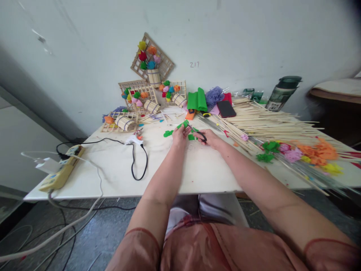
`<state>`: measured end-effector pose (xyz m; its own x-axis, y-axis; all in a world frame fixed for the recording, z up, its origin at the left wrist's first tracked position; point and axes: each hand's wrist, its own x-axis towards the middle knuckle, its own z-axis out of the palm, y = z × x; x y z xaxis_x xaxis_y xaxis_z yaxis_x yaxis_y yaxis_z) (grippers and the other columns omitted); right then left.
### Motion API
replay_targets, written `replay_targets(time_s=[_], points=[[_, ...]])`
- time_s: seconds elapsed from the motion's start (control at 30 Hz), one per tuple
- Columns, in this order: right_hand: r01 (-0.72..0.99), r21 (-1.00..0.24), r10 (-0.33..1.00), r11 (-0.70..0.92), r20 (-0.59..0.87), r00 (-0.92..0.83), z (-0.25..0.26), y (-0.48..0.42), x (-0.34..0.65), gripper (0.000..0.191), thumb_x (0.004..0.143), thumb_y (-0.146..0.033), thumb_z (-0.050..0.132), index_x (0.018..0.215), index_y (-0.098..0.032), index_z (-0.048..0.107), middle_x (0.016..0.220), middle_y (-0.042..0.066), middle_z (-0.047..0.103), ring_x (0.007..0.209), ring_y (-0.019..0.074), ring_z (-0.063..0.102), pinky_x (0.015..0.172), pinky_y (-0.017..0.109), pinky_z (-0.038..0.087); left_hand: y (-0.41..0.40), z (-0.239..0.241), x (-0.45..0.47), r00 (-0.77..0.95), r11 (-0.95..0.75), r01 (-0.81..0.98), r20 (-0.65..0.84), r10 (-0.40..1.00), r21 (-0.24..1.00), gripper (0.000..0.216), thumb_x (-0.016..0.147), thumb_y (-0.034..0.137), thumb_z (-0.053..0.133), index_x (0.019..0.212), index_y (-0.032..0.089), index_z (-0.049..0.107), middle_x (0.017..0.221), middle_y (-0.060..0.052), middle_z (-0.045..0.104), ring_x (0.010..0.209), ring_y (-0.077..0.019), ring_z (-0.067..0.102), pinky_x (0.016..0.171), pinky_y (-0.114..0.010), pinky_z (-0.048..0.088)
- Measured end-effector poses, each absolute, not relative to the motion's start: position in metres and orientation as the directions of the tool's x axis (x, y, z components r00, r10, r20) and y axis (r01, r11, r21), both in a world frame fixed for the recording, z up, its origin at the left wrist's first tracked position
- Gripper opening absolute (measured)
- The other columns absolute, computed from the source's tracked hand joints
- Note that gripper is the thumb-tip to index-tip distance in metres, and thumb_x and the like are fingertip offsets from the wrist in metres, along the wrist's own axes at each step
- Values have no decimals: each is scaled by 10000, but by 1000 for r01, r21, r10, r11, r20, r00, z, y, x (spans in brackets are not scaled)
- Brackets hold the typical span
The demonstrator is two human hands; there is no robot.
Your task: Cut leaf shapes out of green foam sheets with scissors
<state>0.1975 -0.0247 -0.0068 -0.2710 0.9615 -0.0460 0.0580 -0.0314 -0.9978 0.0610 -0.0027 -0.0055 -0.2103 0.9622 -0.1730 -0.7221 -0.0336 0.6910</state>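
My left hand (180, 134) pinches a small green paper piece (185, 124) above the white table (118, 165). My right hand (208, 137) is closed round black-handled scissors (197, 132), whose blades point at that green piece. More green cut-outs (168, 133) lie on the table just left of my hands, and another green scrap sits between them.
A glue gun (134, 140) with a black cord lies left of my hands, a power strip (60, 173) at the left edge. Wooden stick frames with paper flowers (149, 62) lean on the wall. Bamboo sticks (265, 122), green felt (197, 100), a phone (226, 109), a bottle (283, 93) and paper flowers (307, 152) fill the right.
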Motion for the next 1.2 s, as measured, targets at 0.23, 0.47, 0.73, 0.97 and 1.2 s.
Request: replay_targets(time_s=[0.23,0.47,0.73,0.97,1.2], points=[[44,-998,959,-42,-52,-280,-2,-31,198,273,692,-308,773,656,-144,558,466,-57,474,364,37,354,353,167,267,-4,-7,62,-192,-33,-682,-136,972,731,42,836,91,595,810,123,603,658,-11,658,602,-105,663,746,-255,543],[7,-998,966,-60,-60,-253,0,-32,198,278,700,-337,787,708,-134,596,462,-54,479,367,39,365,352,160,286,-8,-5,65,-160,-3,-646,-132,978,763,52,815,118,634,803,138,588,671,-19,676,578,-104,663,667,-219,529],[5,-999,973,-31,-32,-228,-3,-28,195,270,740,-335,760,688,-140,581,461,-53,473,346,34,352,329,161,263,-6,-7,64,-170,-9,-669,-141,975,743,79,795,151,670,823,137,597,676,-14,672,583,-105,664,674,-227,535],[27,-999,973,-37,-42,-226,1,-33,193,224,732,-283,757,700,-131,597,458,-55,467,350,36,348,330,163,257,-5,-7,63,-195,-35,-680,-135,971,732,74,807,105,620,772,143,566,673,-14,666,601,-113,669,713,-247,534],[67,-995,971,-69,-82,-223,4,-34,193,208,741,-242,731,660,-139,570,452,-57,468,342,34,345,330,162,248,-5,-6,62,-216,-30,-682,-162,963,730,104,815,134,610,914,143,582,790,-49,713,719,-141,714,803,-281,548]])
